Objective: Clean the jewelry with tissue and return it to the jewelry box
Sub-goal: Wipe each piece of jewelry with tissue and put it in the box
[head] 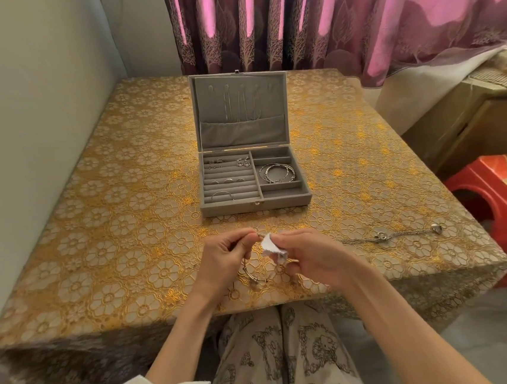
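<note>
Head view: your left hand (221, 258) pinches the top of a silver bangle (255, 276) between thumb and fingertips, lower centre of the frame, just above the tablecloth (111, 236). Your right hand (308, 257) pinches a small white tissue (270, 248) against the bangle's right side, thumb and forefinger pressed together on the paper, remaining fingers curled underneath.

The bangle looks like a stiff, light metal hoop with beads or charms strung along its lower arc. It won't flex, but polished metal is likely slippery, so keep the left pinch on bare hoop, not on the beads, which may slide. The tissue is soft and thin; it can probably snag or tear on the charms, so go light there.

Judgement: wiping is mid-step, and the bangle isn't back in the box yet.

The jewelry box (256, 204) sits open at centre frame, lid upright. Rings (228, 181) are in the left slots, a thin bracelet (222, 195) is in the front row and hoops (276, 173) lie in a right compartment. The front right compartment looks free.

A chain necklace (389, 236) lies on the cloth at right of frame, well apart from both hands. It looks limp and tangle-prone; lift it near the pendant.
</note>
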### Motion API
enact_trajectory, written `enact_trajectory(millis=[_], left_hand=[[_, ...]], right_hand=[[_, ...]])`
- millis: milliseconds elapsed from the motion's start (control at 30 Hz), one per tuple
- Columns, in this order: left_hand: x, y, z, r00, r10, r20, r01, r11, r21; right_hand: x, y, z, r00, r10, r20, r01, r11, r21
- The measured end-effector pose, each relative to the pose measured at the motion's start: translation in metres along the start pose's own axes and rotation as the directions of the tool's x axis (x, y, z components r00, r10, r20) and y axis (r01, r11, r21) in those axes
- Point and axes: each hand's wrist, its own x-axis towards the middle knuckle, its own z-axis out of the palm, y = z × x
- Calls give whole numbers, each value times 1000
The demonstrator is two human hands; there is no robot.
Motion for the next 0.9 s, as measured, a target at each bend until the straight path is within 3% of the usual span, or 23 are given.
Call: enact_trajectory(millis=[167, 367, 500, 667, 900], left_hand=[[0, -1, 2, 999, 24, 38, -28, 994, 103], [-1, 0, 2, 993, -22, -112, 28, 998, 55], [0, 0, 3, 986, -34, -162, 44, 997, 61], [1, 0, 5, 982, -58, -182, 69, 996, 52], [0, 0, 6, 998, -13, -66, 23, 988, 155]], right_hand=[[1, -3, -2, 999, 37, -15, -37, 999, 15], [0, 16, 11, 985, -35, -167, 59, 989, 137], [-7, 25, 16, 979, -77, -190, 120, 967, 226], [-6, 23, 22, 939, -177, -295, 211, 974, 87], [2, 12, 15, 951, -73, -300, 115, 986, 125]])
